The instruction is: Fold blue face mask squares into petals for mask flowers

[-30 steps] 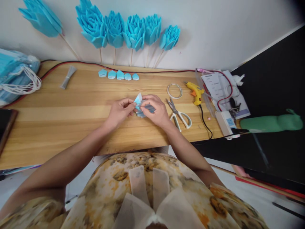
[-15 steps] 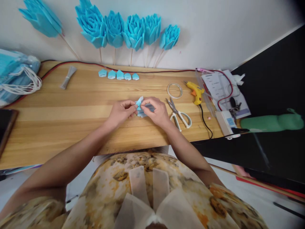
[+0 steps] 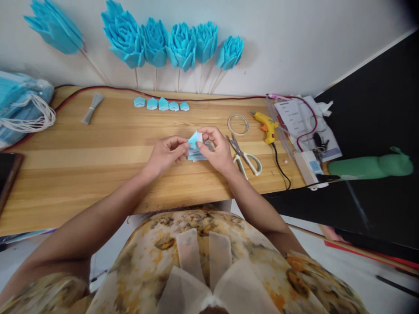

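Note:
Between my two hands is a small folded piece of blue and white fabric (image 3: 194,139), its pointed top turned up. My left hand (image 3: 166,152) pinches its left edge between thumb and fingers. On the other side my right hand (image 3: 216,150) grips the white right edge. Just beneath lies a stack of pale blue fabric pieces (image 3: 195,155), partly hidden by my hands. Farther back, several folded blue petals (image 3: 163,104) sit in a row. A pair of scissors (image 3: 244,156) with white handles rests right of my right hand.
Blue flowers on sticks (image 3: 181,46) lean against the wall. On the right are a tape roll (image 3: 229,125), a yellow glue gun (image 3: 266,126), a power strip (image 3: 309,168) and a green bottle (image 3: 368,168). Grey strips (image 3: 92,108), a bagged blue bundle (image 3: 22,100) and a dark device (image 3: 8,174) are left.
My right hand has shifted slightly up and its fingers now hold the right edge, so more of the fabric's blue and white faces shows. The left hand keeps its pinch.

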A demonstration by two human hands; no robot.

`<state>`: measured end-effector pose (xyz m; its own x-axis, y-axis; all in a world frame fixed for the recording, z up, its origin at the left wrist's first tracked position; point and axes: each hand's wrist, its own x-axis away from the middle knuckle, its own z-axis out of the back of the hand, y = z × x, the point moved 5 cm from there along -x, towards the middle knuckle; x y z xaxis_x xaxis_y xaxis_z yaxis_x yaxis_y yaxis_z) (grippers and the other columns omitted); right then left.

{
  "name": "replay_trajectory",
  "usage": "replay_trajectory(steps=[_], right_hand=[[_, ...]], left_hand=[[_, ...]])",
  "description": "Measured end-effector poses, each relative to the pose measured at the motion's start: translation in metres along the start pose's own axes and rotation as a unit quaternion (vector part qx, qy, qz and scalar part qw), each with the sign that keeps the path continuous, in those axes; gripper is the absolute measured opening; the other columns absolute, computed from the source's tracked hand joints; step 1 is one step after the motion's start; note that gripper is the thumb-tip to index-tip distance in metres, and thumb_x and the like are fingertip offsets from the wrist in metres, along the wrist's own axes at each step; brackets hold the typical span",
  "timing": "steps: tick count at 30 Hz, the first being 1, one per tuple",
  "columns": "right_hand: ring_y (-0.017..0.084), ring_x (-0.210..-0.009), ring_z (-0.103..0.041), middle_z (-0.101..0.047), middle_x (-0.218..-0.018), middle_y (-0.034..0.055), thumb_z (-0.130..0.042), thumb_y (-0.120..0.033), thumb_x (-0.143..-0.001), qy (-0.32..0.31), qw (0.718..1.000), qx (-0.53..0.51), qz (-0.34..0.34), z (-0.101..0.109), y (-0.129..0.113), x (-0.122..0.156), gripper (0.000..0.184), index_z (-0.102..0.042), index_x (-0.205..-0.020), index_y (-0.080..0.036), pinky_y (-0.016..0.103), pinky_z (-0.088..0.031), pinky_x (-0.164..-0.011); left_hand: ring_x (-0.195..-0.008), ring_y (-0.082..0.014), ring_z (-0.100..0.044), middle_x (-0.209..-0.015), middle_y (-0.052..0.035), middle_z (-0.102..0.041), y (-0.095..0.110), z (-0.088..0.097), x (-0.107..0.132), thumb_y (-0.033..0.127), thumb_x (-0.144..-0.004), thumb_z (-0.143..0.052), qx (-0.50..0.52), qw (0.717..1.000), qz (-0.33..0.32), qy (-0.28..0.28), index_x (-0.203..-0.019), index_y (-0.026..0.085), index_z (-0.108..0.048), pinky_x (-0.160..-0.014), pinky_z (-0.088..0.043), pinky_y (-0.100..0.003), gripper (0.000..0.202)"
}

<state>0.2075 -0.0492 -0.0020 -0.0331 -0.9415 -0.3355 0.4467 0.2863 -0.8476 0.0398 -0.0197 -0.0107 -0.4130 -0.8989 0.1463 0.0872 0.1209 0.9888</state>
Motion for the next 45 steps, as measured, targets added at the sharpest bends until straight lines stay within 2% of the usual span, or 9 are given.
replay_trajectory(steps=[7,11,19,24,28,34,38,41,45], right_hand=[[0.016,-0.079,-0.064,-0.068,-0.086,-0.0016,-0.061,-0.032,-0.088,-0.032,0.999,-0.009,-0.003,-0.003,0.005,0.0,0.052,-0.046,-0.137,-0.025,0.033,-0.054,-0.079],[0.017,-0.075,-0.063,-0.067,-0.084,-0.0019,-0.061,-0.032,-0.089,-0.055,0.998,-0.023,0.007,-0.004,0.002,0.001,0.059,-0.041,-0.144,-0.025,0.033,-0.055,-0.077],[0.016,-0.077,-0.064,-0.068,-0.093,0.0013,-0.06,-0.032,-0.089,-0.059,0.998,0.008,-0.001,-0.003,-0.002,0.002,0.055,-0.046,-0.141,-0.025,0.031,-0.057,-0.075],[0.016,-0.075,-0.063,-0.067,-0.085,-0.0005,-0.061,-0.029,-0.088,-0.058,0.998,-0.006,0.004,-0.004,-0.001,0.002,0.054,-0.048,-0.14,-0.024,0.031,-0.057,-0.075],[0.016,-0.077,-0.065,-0.069,-0.089,0.0001,-0.062,-0.03,-0.087,-0.067,0.998,0.001,-0.005,-0.005,-0.001,0.002,0.051,-0.052,-0.136,-0.024,0.031,-0.057,-0.076],[0.016,-0.082,-0.067,-0.072,-0.104,0.0027,-0.061,-0.029,-0.086,-0.075,0.997,0.004,-0.008,-0.005,-0.004,0.002,0.051,-0.053,-0.136,-0.024,0.032,-0.058,-0.08],[0.016,-0.08,-0.067,-0.072,-0.101,0.0023,-0.061,-0.027,-0.085,-0.071,0.997,0.003,-0.003,-0.004,-0.006,0.002,0.051,-0.054,-0.135,-0.024,0.031,-0.058,-0.079],[0.016,-0.08,-0.067,-0.072,-0.104,0.0026,-0.06,-0.026,-0.086,-0.077,0.997,0.023,-0.002,-0.006,-0.006,0.003,0.051,-0.053,-0.136,-0.025,0.03,-0.057,-0.078],[0.015,-0.078,-0.066,-0.072,-0.102,0.0025,-0.058,-0.025,-0.088,-0.09,0.995,0.048,0.008,-0.011,-0.006,0.004,0.052,-0.051,-0.139,-0.023,0.029,-0.056,-0.077]], left_hand=[[-0.053,-0.0082,-0.052,-0.066,-0.0003,-0.066,0.0,-0.001,0.0,0.036,-0.075,-0.072,0.007,1.0,-0.002,0.015,-0.078,0.017,-0.065,-0.053,-0.044,-0.021,0.021],[-0.053,-0.0083,-0.053,-0.066,-0.0004,-0.066,0.001,-0.001,0.001,0.034,-0.077,-0.07,0.04,0.999,-0.013,0.023,-0.079,0.017,-0.065,-0.052,-0.043,-0.021,0.018],[-0.055,-0.0091,-0.055,-0.07,-0.002,-0.067,-0.002,-0.002,0.0,0.042,-0.08,-0.07,0.081,0.996,-0.019,0.001,-0.079,0.017,-0.063,-0.054,-0.044,-0.022,0.026],[-0.053,-0.0091,-0.054,-0.067,0.0001,-0.066,-0.003,-0.003,-0.001,0.037,-0.072,-0.075,0.076,0.997,-0.003,0.001,-0.083,0.017,-0.062,-0.052,-0.044,-0.022,0.026],[-0.053,-0.0091,-0.054,-0.066,0.0003,-0.066,-0.003,-0.002,0.0,0.035,-0.073,-0.073,0.065,0.998,-0.003,0.009,-0.081,0.018,-0.062,-0.053,-0.044,-0.022,0.023],[-0.053,-0.0098,-0.054,-0.063,-0.0006,-0.063,-0.002,-0.002,0.0,0.045,-0.077,-0.071,0.067,0.998,-0.011,0.001,-0.074,0.018,-0.062,-0.052,-0.043,-0.022,0.029],[-0.053,-0.0102,-0.054,-0.062,0.0,-0.062,-0.001,-0.004,0.0,0.05,-0.075,-0.074,0.052,0.999,-0.009,-0.004,-0.077,0.018,-0.062,-0.053,-0.043,-0.023,0.034],[-0.053,-0.0101,-0.051,-0.058,0.0027,-0.058,-0.001,-0.005,0.0,0.047,-0.071,-0.079,0.023,1.0,-0.017,-0.002,-0.081,0.018,-0.063,-0.054,-0.042,-0.023,0.035],[-0.055,-0.0103,-0.05,-0.061,0.0027,-0.058,0.0,-0.004,0.0,0.041,-0.075,-0.075,-0.012,0.999,-0.043,0.011,-0.077,0.018,-0.062,-0.056,-0.039,-0.024,0.026]])
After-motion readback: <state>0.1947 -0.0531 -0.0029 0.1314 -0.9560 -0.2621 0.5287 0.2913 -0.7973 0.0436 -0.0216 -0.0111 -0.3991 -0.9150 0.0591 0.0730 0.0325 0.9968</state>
